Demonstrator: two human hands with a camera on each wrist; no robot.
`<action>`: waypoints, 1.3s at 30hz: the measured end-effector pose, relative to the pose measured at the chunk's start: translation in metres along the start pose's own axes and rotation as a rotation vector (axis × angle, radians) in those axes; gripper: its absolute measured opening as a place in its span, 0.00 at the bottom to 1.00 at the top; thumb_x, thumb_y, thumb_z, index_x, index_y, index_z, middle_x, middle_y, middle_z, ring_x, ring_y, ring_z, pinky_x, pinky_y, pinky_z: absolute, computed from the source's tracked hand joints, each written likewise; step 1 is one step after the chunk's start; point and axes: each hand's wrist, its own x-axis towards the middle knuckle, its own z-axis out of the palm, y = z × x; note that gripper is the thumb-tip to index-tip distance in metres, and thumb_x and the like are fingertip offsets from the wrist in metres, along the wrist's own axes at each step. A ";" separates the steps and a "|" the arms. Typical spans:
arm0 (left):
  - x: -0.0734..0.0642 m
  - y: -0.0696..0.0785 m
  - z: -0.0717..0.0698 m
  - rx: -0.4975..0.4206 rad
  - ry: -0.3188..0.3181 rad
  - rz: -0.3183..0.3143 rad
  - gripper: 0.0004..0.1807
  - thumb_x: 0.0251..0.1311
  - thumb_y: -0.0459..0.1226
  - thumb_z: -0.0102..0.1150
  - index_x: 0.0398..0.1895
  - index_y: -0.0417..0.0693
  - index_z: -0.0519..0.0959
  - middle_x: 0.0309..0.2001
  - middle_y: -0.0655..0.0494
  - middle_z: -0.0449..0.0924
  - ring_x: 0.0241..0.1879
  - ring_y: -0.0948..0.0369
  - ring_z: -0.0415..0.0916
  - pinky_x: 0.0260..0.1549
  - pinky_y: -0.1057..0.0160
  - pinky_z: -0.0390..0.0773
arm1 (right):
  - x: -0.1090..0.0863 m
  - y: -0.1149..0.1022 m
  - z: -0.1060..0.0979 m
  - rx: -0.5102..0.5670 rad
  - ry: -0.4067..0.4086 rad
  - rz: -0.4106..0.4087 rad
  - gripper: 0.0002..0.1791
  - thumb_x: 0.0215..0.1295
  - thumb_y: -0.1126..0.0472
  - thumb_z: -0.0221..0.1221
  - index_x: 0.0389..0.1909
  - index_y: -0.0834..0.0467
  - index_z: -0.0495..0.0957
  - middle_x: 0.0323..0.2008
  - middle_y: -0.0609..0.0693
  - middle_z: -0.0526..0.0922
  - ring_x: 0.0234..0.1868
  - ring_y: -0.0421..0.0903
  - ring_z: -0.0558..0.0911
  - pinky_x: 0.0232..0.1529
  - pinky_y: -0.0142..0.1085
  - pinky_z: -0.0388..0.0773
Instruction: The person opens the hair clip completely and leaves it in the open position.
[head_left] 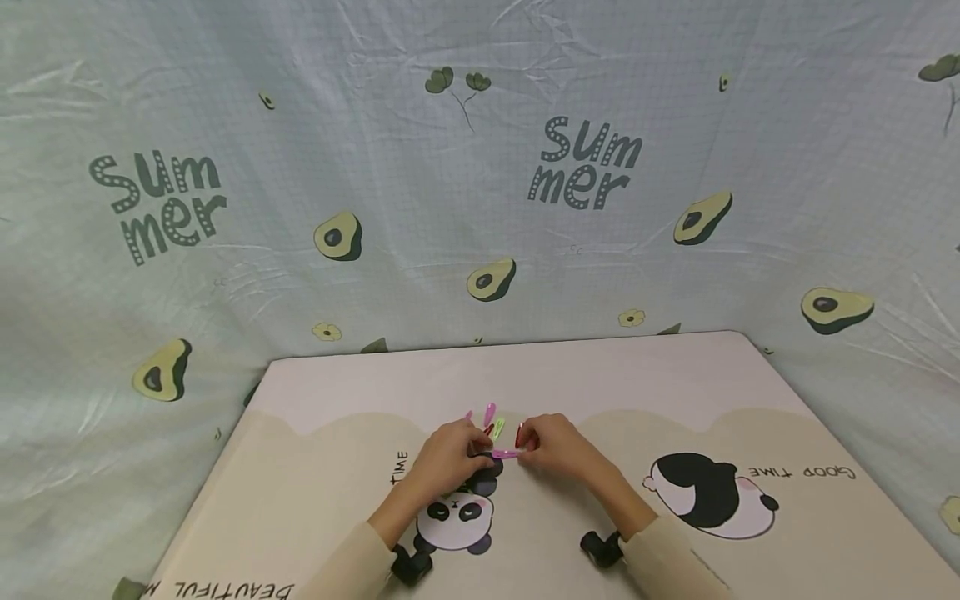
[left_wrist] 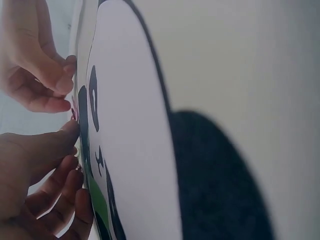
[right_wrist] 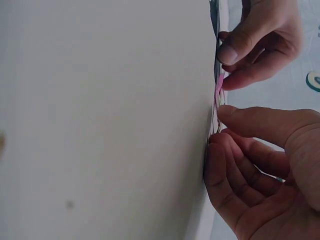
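Between the two hands lies a pink hair clip (head_left: 506, 454), also seen edge-on as a pink strip (right_wrist: 219, 84) in the right wrist view. My left hand (head_left: 455, 447) pinches its left end with thumb and fingertips. At the other end, thumb and forefinger of my right hand (head_left: 557, 445) hold the clip, the remaining fingers curled in toward the palm. A red hair clip (head_left: 519, 434) stands out beside the right forefinger. Just beyond the left fingertips are a green hair clip (head_left: 498, 428), another red hair clip (head_left: 489, 430) partly hidden by the fingers, and a pink hair clip (head_left: 490, 413).
Another pink clip tip (head_left: 468, 415) shows behind the left knuckles. The table (head_left: 315, 500) has a beige printed cover with a panda drawing (head_left: 454, 521) under the left forearm. A patterned cloth (head_left: 420, 200) hangs behind the table's far edge. Black straps circle both wrists.
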 end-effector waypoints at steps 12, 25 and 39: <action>0.008 0.000 0.002 -0.035 0.025 -0.003 0.08 0.56 0.39 0.76 0.37 0.48 0.91 0.32 0.60 0.86 0.31 0.68 0.78 0.32 0.68 0.75 | 0.005 -0.003 -0.002 0.000 0.007 0.020 0.04 0.57 0.67 0.72 0.29 0.58 0.85 0.24 0.44 0.80 0.29 0.41 0.74 0.30 0.30 0.72; 0.011 0.001 0.006 -0.038 0.039 0.035 0.04 0.57 0.38 0.75 0.33 0.49 0.91 0.31 0.59 0.86 0.29 0.68 0.75 0.29 0.68 0.71 | 0.008 0.000 -0.004 -0.017 -0.015 -0.002 0.05 0.58 0.68 0.71 0.26 0.57 0.85 0.24 0.45 0.80 0.29 0.41 0.73 0.30 0.29 0.71; 0.000 0.008 0.000 -0.109 0.075 -0.007 0.04 0.62 0.40 0.71 0.37 0.51 0.90 0.30 0.62 0.87 0.28 0.69 0.73 0.29 0.70 0.72 | -0.004 -0.006 -0.014 0.103 0.023 -0.009 0.02 0.61 0.68 0.69 0.30 0.60 0.86 0.23 0.45 0.81 0.23 0.38 0.75 0.24 0.28 0.76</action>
